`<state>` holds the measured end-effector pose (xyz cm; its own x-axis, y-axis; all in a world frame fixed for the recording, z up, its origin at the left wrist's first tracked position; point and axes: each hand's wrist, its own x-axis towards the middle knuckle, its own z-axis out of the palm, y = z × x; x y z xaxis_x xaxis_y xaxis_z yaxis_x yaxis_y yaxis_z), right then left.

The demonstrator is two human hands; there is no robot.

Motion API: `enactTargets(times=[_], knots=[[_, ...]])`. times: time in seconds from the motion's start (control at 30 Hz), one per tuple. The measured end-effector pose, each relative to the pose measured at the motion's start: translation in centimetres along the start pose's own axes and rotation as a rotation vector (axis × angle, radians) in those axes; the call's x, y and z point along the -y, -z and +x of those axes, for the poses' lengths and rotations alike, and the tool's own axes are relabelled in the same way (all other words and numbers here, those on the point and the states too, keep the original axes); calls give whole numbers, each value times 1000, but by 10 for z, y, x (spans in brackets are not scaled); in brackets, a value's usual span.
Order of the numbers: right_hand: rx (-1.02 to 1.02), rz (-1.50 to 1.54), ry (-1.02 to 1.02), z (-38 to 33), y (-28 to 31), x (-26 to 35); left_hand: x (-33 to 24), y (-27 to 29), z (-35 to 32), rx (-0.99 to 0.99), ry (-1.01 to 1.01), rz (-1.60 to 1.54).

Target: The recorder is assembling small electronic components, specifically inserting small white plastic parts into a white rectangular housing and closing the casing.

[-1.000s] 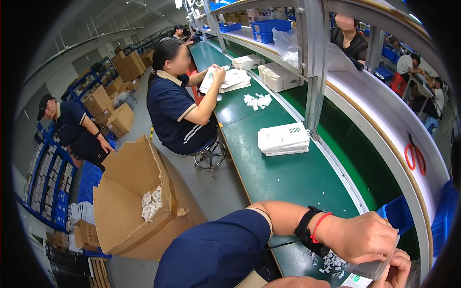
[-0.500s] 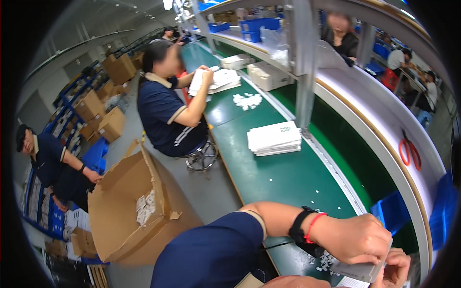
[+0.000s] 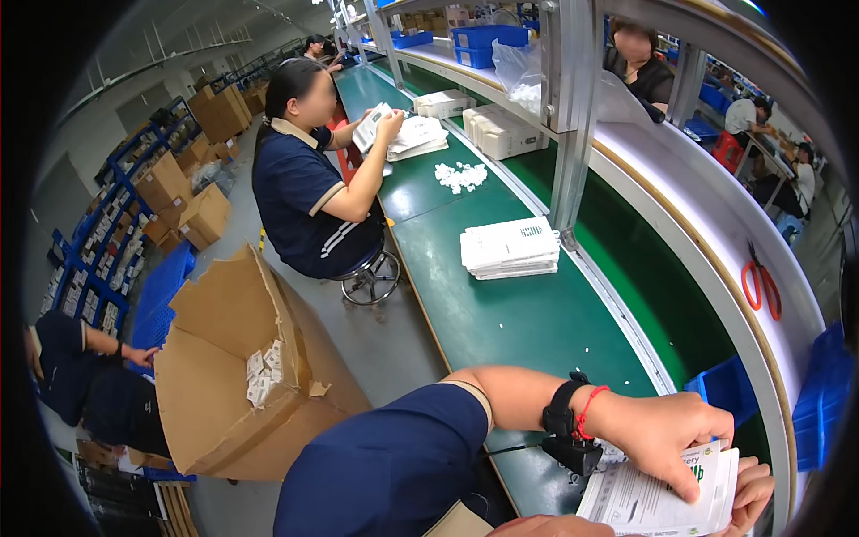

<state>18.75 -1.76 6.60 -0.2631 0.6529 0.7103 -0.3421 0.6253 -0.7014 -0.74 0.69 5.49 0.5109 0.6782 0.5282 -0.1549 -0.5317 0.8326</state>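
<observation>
At the lower right, a flat white printed package [image 3: 640, 506] is held between my two hands over the green bench. My left hand [image 3: 667, 438], with a black band and red cord at its wrist, lies across the top face, thumb pressed down on it. The curled fingers of my right hand [image 3: 752, 497] grip the package's right edge. Most of that hand is hidden. Small white bits [image 3: 608, 454] show beside my left wrist. Farther along the bench sits a stack of similar white packages [image 3: 510, 246].
An open cardboard carton [image 3: 210, 358] with small white boxes stands left. A co-worker [image 3: 309, 179] sits along the bench [image 3: 438, 309], handling white packages; another person [image 3: 89, 367] is by the carton. Red-handled scissors [image 3: 761, 286] lie on the shelf; blue bins [image 3: 725, 391] hang below.
The package has turned from a steep, greyish side to its printed white face. My left hand has opened out from a tight grip onto it. The person by the carton has shifted lower in view.
</observation>
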Motion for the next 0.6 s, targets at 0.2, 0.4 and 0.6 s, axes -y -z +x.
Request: enactTargets(times=[0.2,0.4,0.6], knots=[[-221,-392,-556,-36,42,4,-14,10,-3,-182,-69,-130],[-42,-243,-713,-12,0,5,-26,14,-14,-553,-318,161],[-2,-101,-563,-6,-30,-10,-26,27,-6,51,8,-1024]])
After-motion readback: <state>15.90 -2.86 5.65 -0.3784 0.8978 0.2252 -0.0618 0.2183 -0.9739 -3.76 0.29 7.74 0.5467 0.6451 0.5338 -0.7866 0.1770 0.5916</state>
